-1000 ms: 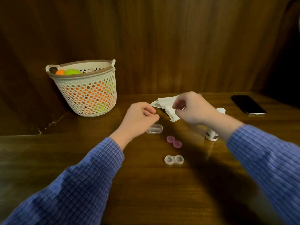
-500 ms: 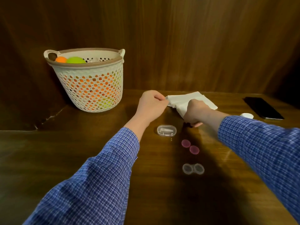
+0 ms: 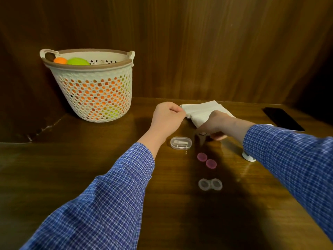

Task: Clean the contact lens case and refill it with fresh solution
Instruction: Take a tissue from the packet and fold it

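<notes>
A clear twin-well lens case point(image 3: 210, 184) lies open on the wooden table point(image 3: 72, 168). Its two pink caps point(image 3: 206, 160) lie side by side just beyond it. A white tissue point(image 3: 200, 112) is spread at the back. My left hand point(image 3: 166, 118) pinches the tissue's left corner. My right hand point(image 3: 215, 124) grips its near edge, fingers curled down. The white solution bottle point(image 3: 248, 156) stands mostly hidden behind my right sleeve, only its base showing. A white cap point(image 3: 268, 125) peeks out beyond the same sleeve.
A small clear oval box point(image 3: 181, 143) with white parts inside lies just below my left hand. A perforated cream basket point(image 3: 93, 87) with orange and green balls stands at the back left. A black phone point(image 3: 282, 119) lies at the far right.
Both hands moved back to the tissue and took hold of it; they held nothing visible a second ago. The camera shifted, so the case and caps appear further right.
</notes>
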A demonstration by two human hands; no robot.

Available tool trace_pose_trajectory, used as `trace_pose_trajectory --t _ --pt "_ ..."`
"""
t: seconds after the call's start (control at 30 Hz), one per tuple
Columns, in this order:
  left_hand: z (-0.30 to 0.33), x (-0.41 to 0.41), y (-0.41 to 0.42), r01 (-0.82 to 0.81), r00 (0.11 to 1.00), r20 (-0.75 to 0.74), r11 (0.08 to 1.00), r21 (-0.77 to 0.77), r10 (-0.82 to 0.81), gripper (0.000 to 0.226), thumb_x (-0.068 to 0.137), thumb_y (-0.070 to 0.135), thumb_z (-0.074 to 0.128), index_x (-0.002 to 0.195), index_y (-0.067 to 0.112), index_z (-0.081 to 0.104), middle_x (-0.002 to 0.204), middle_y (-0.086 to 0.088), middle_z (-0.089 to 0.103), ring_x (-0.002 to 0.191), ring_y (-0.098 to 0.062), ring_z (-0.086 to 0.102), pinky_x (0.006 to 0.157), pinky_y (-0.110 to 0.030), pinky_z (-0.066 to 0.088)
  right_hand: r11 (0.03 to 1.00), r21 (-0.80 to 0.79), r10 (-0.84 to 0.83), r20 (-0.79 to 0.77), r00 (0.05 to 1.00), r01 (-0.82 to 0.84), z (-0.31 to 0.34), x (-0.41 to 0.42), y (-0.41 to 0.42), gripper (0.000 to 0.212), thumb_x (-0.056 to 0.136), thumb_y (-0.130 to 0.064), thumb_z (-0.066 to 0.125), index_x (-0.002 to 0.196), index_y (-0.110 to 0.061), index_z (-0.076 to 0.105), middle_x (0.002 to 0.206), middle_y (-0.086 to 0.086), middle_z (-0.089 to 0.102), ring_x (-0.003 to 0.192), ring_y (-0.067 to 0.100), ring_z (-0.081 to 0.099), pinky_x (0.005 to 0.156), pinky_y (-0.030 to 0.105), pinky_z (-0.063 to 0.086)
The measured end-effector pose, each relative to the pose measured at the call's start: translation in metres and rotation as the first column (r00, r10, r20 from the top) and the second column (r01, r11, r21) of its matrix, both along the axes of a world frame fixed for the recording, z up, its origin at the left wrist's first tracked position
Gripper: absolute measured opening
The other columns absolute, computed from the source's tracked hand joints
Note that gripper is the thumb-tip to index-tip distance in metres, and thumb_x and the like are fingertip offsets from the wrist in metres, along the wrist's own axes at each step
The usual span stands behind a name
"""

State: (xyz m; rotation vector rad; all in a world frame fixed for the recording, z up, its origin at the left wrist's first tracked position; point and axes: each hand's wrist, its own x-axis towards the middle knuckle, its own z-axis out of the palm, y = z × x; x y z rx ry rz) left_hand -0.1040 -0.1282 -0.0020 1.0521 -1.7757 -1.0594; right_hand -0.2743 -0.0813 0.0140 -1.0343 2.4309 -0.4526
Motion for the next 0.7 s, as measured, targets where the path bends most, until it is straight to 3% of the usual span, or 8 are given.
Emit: trace_pose_trajectory --t 0.13,0.33,0.43,0.5,0.57,0.6,0.67,0.7 --pt "-0.006 -0.001 -0.002 -0.001 1.000 0.000 1.000 0.000 0.001 0.012 0.092 0.016 0.069 0.088 0.026 0.074 0.092 0.013 0.067 0.087 -0.002 0.061 0.064 -0.014 0.042 0.999 0.010 -0.030 0.007 1.000 0.030 -0.009 0.003 -0.004 0.030 0.089 -0.024 0.079 0.098 -0.010 0.054 0.092 0.012 0.065 0.060 0.021 0.068 0.036 0.021 0.049" --pt "-0.007 0.000 -0.002 0.003 1.000 -0.005 1.000 -0.006 -0.003 0.012 0.092 0.016 0.070 0.088 0.027 0.072 0.091 0.013 0.067 0.087 -0.002 0.061 0.064 -0.013 0.042 0.999 0.002 -0.047 0.070 0.996 0.047 0.000 0.003 -0.001 0.031 0.094 -0.002 0.067 0.118 -0.011 0.050 0.099 0.014 0.059 0.071 0.025 0.072 0.040 0.029 0.058" --pt "-0.007 -0.002 0.001 0.016 1.000 0.009 1.000 -0.005 -0.016 0.012 0.092 0.015 0.069 0.087 0.025 0.072 0.091 0.011 0.067 0.086 -0.003 0.062 0.062 -0.013 0.042 0.998 -0.028 0.054 -0.096 0.994 -0.057 0.025 -0.001 -0.002 0.034 0.092 0.002 0.067 0.118 -0.011 0.050 0.094 0.015 0.059 0.067 0.025 0.070 0.034 0.024 0.052" --pt "-0.005 -0.004 0.002 0.043 0.999 0.011 0.999 0.007 -0.043 0.010 0.091 0.014 0.068 0.091 0.023 0.073 0.094 0.006 0.069 0.087 -0.006 0.064 0.062 -0.014 0.045 0.992 -0.035 0.108 -0.264 0.958 -0.122 0.045 -0.005 -0.003 0.029 0.086 0.001 0.074 0.097 -0.009 0.050 0.086 0.009 0.056 0.063 0.021 0.060 0.028 0.018 0.040" --pt "-0.001 -0.008 0.004 0.092 0.996 0.015 0.996 0.023 -0.092 0.010 0.091 0.013 0.069 0.094 0.023 0.072 0.095 -0.001 0.071 0.086 -0.011 0.068 0.061 -0.016 0.050 0.983 0.011 0.174 -0.366 0.914 -0.183 0.061 -0.010 -0.004 0.025 0.085 -0.002 0.076 0.079 -0.005 0.052 0.081 0.004 0.054 0.064 0.017 0.053 0.036 0.020 0.039" --pt "0.001 -0.011 0.005 0.120 0.993 0.014 0.992 0.027 -0.121 0.011 0.091 0.013 0.069 0.093 0.023 0.071 0.095 -0.005 0.072 0.085 -0.013 0.070 0.061 -0.017 0.053 0.976 0.037 0.213 -0.386 0.898 -0.215 0.067 -0.013 -0.006 0.019 0.087 -0.004 0.074 0.080 -0.006 0.057 0.082 0.004 0.057 0.066 0.016 0.054 0.043 0.022 0.043" --pt "0.006 -0.017 0.006 0.172 0.985 0.018 0.985 0.025 -0.172 0.013 0.091 0.012 0.070 0.093 0.025 0.067 0.094 -0.009 0.073 0.083 -0.013 0.069 0.064 -0.020 0.054 0.962 0.072 0.270 -0.385 0.883 -0.263 0.078 -0.019 -0.008 0.005 0.090 -0.007 0.072 0.092 -0.006 0.068 0.089 0.004 0.067 0.077 0.016 0.064 0.061 0.027 0.056" --pt "0.009 -0.021 0.006 0.191 0.981 0.028 0.981 0.024 -0.191 0.016 0.091 0.013 0.070 0.096 0.026 0.065 0.094 -0.008 0.072 0.085 -0.014 0.070 0.065 -0.022 0.054 0.957 0.074 0.287 -0.373 0.883 -0.280 0.082 -0.023 -0.010 0.011 0.090 -0.008 0.073 0.100 -0.006 0.070 0.092 0.004 0.070 0.083 0.017 0.067 0.070 0.030 0.060"
